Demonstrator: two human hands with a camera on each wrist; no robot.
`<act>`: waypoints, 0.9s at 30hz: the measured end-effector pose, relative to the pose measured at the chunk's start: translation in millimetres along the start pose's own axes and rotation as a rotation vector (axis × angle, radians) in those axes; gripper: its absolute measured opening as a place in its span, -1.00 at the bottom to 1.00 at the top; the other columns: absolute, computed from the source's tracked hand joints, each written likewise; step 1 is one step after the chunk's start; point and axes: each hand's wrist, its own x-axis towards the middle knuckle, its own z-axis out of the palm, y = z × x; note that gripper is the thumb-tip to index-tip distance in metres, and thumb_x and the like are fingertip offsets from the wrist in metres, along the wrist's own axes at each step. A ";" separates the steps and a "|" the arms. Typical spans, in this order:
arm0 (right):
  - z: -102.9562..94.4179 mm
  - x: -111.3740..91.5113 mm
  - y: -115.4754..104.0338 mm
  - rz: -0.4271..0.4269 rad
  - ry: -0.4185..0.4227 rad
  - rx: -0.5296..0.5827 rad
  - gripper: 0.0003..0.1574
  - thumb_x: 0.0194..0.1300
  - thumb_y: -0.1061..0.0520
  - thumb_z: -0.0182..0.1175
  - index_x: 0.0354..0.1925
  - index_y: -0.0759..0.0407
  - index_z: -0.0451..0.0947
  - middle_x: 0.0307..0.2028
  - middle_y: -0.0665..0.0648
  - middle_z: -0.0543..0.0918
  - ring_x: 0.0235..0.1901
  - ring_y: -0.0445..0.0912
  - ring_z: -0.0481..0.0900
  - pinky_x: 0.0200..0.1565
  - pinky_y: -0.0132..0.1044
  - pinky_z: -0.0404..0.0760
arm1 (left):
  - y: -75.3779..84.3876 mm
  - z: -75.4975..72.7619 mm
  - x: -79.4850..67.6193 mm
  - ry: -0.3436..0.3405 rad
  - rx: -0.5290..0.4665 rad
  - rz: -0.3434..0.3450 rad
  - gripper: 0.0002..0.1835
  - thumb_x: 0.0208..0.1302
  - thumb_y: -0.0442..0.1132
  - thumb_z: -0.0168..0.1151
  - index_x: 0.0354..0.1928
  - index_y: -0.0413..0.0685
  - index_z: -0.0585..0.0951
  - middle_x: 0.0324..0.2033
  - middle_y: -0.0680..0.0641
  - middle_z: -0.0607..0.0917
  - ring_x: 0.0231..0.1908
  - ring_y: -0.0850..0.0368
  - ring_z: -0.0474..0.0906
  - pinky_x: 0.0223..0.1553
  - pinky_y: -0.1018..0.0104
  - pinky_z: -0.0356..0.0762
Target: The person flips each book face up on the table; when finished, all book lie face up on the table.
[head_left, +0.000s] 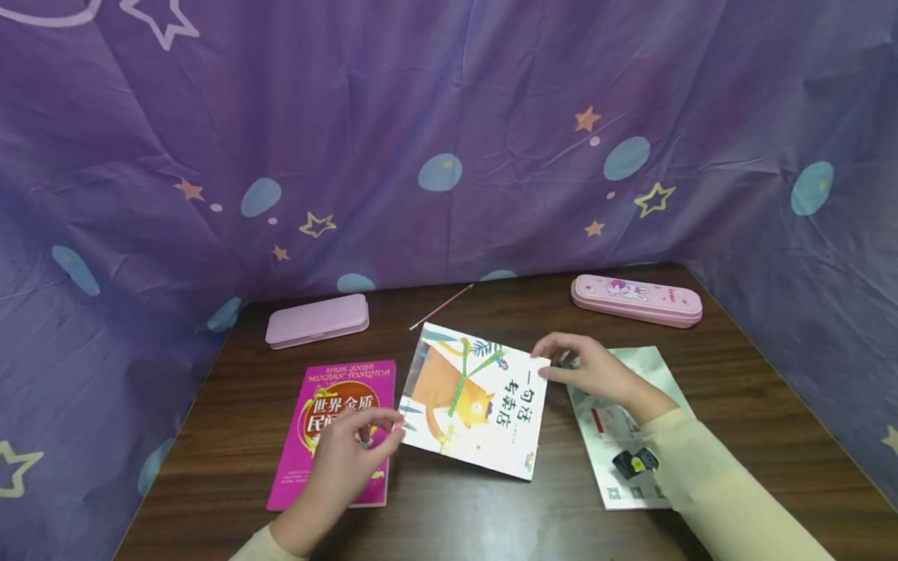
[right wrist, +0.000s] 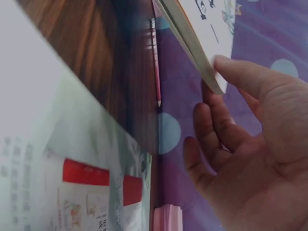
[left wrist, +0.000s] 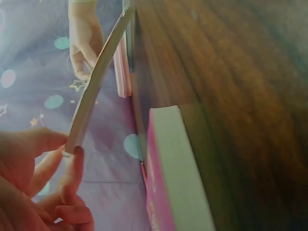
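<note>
Over the magenta book (head_left: 288, 479), the left hand (head_left: 351, 452) pinches the near left corner of the white picture book (head_left: 484, 405), which is held tilted above the table (head_left: 442, 514) — likely light and fairly stiff, its smooth cover perhaps slippery. The right hand (head_left: 592, 368) pinches the far right corner; gripping all pages at opposite edges should stop it fanning open. Rightmost lies a pale green book (head_left: 605, 456).

We read "SHIJIE JINZHI MINJIAN TONGHUA" and "世界金质" on the pink book (head_left: 330, 405), "一句话专卖店" on the white book (head_left: 477, 401); the pencil case (head_left: 637, 301) bears lettering too small for us.
</note>
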 end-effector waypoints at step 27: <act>15.4 33.7 11.5 0.005 -0.192 -0.270 -0.68 0.24 0.19 0.46 -0.07 -0.16 0.78 0.02 0.00 0.74 -0.02 -0.01 0.58 0.13 0.08 0.51 | 1.8 21.4 -6.8 -0.400 0.166 0.026 -0.84 0.04 -0.19 0.55 -0.29 0.09 0.80 -0.57 0.21 0.72 -0.48 0.43 0.56 -0.38 0.44 0.47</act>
